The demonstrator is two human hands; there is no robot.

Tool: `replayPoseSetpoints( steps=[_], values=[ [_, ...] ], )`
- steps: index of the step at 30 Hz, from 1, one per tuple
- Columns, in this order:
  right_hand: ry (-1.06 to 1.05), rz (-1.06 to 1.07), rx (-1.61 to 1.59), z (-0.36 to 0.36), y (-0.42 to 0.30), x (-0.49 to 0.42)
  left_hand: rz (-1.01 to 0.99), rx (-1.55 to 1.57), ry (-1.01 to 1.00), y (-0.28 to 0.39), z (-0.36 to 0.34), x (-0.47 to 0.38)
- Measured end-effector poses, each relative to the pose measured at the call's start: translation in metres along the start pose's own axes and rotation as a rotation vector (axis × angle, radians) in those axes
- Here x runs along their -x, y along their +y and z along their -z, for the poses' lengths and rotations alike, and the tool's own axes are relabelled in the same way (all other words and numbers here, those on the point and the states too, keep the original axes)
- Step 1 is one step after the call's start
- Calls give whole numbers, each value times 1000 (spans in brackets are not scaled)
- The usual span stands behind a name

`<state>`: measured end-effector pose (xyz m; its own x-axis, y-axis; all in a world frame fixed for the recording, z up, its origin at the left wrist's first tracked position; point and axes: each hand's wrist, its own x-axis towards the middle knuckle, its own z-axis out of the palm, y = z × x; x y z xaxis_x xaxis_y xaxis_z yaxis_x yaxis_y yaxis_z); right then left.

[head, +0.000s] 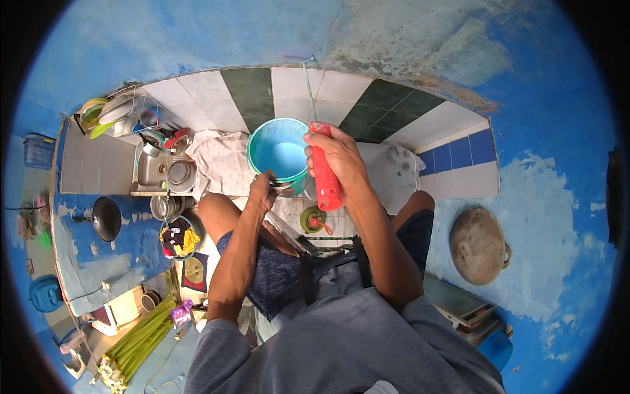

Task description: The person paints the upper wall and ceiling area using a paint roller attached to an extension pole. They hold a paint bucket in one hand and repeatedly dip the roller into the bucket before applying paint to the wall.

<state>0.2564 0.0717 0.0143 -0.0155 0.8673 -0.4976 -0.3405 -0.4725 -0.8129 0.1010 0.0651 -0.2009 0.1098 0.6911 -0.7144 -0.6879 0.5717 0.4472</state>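
My right hand (339,157) is closed around the red plastic handle (326,184) of a paint roller. Its thin metal rod reaches up to a small roller head (298,55) at the blue wall above the tiles; the head looks blurred. My left hand (265,191) grips the near rim of a green plastic bucket (252,156), left of the roller handle. Light blue paint (288,156) lies inside the bucket. Something dark and flat is beside my left fingers, too hidden to name.
A pale cloth (216,162) covers the counter left of the bucket, beside a steel sink (146,172) with pots. A dish rack (142,111) holds plates. Whitish sheeting (389,170) lies at the right. A wok (107,219) and a large round pan (476,246) hang on walls.
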Motion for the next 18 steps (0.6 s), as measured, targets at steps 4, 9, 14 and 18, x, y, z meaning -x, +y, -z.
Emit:
replayPoseSetpoints(
  steps=[4, 9, 14, 18],
  values=[
    [-6, 24, 13, 2, 9, -16, 6, -92, -33, 6, -15, 17],
    [3, 8, 20, -9, -1, 3, 10, -85, -6, 3, -1, 7],
    [-9, 19, 4, -7, 18, -20, 9, -53, 32, 1, -4, 5],
    [-27, 19, 17, -11, 9, -4, -13, -51, 43, 2, 1, 3]
  ],
)
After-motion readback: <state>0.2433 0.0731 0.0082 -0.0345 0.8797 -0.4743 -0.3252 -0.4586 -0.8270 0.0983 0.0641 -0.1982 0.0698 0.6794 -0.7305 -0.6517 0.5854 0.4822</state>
